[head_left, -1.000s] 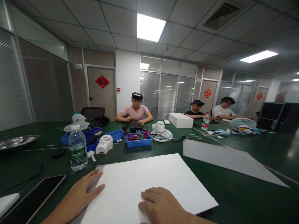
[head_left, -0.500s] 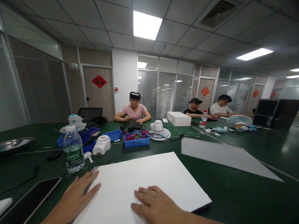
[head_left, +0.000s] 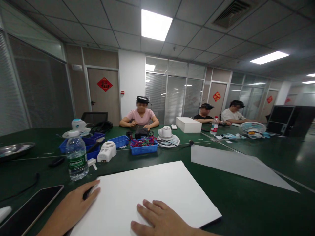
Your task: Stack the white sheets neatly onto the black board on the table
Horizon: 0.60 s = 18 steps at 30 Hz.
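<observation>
A large white board (head_left: 147, 186) lies on the table in front of me, with a dark edge of something showing beneath its right corner. My left hand (head_left: 73, 200) grips the board's left edge, the thumb on top and the other fingers along the side. A small dark patch shows between thumb and forefinger; I cannot make out what it is. On the board's near part, my right hand (head_left: 157, 218) rests palm down with its fingers spread.
Left of the board are a phone (head_left: 31, 208) and a water bottle (head_left: 76, 157). Beyond sit a white fan housing (head_left: 107, 151), a blue tray (head_left: 144, 149) of wires and a fan (head_left: 168, 139). A white sheet (head_left: 231, 164) lies right. Co-workers sit across the table.
The board has shifted slightly to the left and toward me. My left fingers have drawn together at its edge, and my right hand has slid a little left, its fingers spreading.
</observation>
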Each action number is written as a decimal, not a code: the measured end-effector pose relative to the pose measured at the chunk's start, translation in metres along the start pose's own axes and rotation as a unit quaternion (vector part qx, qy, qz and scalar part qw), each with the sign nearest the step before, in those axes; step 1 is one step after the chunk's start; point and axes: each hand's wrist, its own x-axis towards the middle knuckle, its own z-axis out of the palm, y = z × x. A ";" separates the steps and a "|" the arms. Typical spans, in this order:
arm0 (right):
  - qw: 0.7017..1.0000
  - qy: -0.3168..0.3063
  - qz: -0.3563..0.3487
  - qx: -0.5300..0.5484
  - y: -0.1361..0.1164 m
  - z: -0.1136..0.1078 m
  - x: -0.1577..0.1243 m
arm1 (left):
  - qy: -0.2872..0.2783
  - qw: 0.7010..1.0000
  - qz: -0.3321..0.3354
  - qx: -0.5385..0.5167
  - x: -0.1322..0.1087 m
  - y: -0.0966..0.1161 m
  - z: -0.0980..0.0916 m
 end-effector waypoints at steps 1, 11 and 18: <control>1.000 -0.008 0.005 0.027 -0.001 -0.005 -0.001 | -0.006 1.000 0.006 0.006 0.000 0.000 0.001; 0.897 0.027 0.434 -0.080 0.136 -0.065 -0.066 | -0.013 1.000 -0.016 0.013 0.003 -0.003 0.003; 0.792 -0.038 0.601 -0.101 0.199 -0.065 -0.137 | -0.016 1.000 -0.002 0.019 0.000 -0.004 0.004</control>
